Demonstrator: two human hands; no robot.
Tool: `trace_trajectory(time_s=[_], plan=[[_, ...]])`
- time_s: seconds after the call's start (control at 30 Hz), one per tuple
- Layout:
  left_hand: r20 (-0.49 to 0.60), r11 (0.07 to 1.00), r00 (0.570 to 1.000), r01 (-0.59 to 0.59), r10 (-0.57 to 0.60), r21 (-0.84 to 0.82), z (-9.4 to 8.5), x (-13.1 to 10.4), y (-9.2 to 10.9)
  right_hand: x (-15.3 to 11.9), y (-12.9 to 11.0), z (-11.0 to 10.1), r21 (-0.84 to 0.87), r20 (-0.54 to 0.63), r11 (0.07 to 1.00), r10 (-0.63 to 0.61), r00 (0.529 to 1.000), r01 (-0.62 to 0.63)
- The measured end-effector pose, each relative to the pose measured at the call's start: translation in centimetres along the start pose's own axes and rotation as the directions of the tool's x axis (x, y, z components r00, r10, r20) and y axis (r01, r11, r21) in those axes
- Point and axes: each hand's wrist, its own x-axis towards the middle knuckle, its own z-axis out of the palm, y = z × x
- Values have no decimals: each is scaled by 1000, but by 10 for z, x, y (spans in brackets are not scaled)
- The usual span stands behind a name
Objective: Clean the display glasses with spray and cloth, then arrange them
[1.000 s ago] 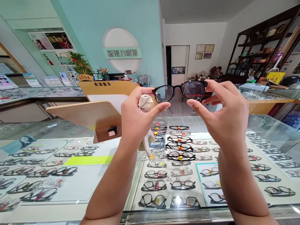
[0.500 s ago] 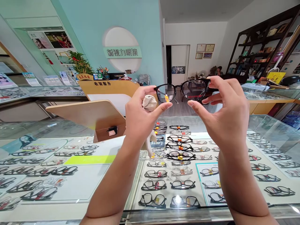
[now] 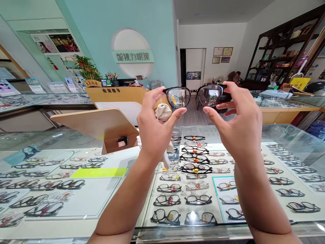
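A pair of black-framed eyeglasses (image 3: 194, 91) is held up level above the glass counter, its lenses reflecting light. My left hand (image 3: 156, 125) grips the frame's left end between thumb and fingers. Tucked in that same palm is a pale cleaning cloth (image 3: 163, 112), bunched at the top, with a tail hanging below the hand. My right hand (image 3: 240, 118) pinches the frame's right end, the thumb near the lower rim of the lens. The temples are mostly hidden behind the frame and fingers.
Beneath my arms, a glass display case (image 3: 142, 217) holds rows of eyeglasses (image 3: 166, 217). A tilted wooden mirror stand (image 3: 99, 123) rests on it at left. Farther back are a cashier desk (image 3: 116, 95), dark shelves (image 3: 274, 56) and a seated person (image 3: 238, 78).
The eyeglasses have turned to face me more squarely and risen slightly at the left end. The red lens print no longer shows; reflections fill the lenses. Both hands keep their hold.
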Motion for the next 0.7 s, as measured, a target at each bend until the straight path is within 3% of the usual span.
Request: trace_trajectory(time_s=[0.2, 0.43, 0.7], plan=[[-15, 998, 1000, -14, 13, -60, 2, -2, -2, -2, -4, -2, 109, 33, 992, 62, 998, -65], [-35, 998, 999, -37, 38, 44, -3, -3, -5, 1, -1, -2, 190, -29, 979, 76, 997, -69], [-63, 952, 963, -268, 262, -146, 2, 2, -28, 6, 7, 4, 480, -179, 877, 96, 979, 2]])
